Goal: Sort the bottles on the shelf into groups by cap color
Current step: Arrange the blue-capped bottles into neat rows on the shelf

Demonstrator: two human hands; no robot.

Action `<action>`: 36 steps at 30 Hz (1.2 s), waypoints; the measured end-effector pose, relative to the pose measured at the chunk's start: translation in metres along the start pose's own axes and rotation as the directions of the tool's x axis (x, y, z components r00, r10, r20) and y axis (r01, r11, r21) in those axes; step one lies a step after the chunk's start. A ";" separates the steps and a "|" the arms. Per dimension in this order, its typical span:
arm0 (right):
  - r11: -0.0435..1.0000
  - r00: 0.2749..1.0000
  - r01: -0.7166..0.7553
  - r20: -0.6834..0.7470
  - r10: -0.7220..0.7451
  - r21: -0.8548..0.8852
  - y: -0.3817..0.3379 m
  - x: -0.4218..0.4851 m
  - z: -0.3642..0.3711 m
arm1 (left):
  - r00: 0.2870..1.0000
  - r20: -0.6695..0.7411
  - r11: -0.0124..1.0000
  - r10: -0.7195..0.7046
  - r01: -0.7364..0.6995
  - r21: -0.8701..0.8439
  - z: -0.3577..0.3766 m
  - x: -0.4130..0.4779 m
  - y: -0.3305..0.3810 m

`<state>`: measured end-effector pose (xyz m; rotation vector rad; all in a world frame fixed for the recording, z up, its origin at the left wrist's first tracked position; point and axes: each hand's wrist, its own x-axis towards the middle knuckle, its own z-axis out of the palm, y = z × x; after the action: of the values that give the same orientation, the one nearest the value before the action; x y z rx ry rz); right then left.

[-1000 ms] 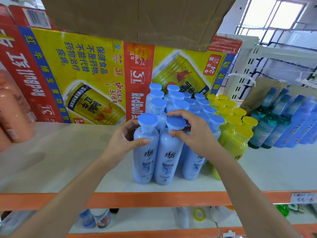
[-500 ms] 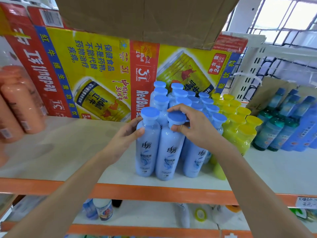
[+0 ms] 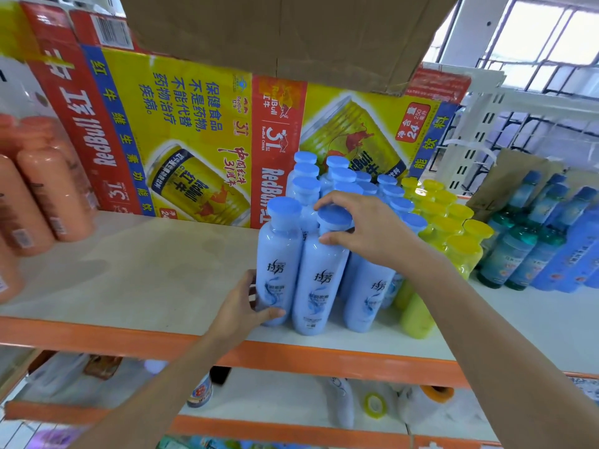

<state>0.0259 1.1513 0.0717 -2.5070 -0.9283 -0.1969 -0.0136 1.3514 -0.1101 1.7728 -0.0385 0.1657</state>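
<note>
A cluster of light-blue bottles with blue caps stands mid-shelf. My left hand wraps the lower body of the front-left blue bottle. My right hand grips the neck under the cap of the blue bottle beside it. Yellow-capped yellow bottles stand in rows right of the blue group, touching it. Further right are teal-capped bottles and darker blue bottles. Orange bottles stand at the far left.
The white shelf has an orange front rail. A yellow and red drinks carton stands against the back. A brown cardboard box overhangs from above. The lower shelf holds a tape roll and other items.
My left hand slid from the front-left bottle's neck down to its lower body. My right hand stays at the second bottle's cap. The view shifted, showing more orange bottles at left.
</note>
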 end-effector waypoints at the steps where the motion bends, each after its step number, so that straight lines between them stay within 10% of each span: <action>1: 1.000 1.000 -0.006 0.006 0.006 -0.018 0.000 0.000 -0.001 | 1.000 -0.005 1.000 0.004 -0.004 0.000 0.001 0.000 0.001; 36: 0.982 0.991 -0.130 -0.037 0.126 -0.140 0.014 0.003 -0.006 | 0.998 -0.064 0.999 0.027 -0.030 -0.045 0.034 0.010 0.006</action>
<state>0.0376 1.1411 0.0730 -2.6767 -0.7623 -0.2646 -0.0016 1.3174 -0.1103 1.7209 -0.0216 0.2405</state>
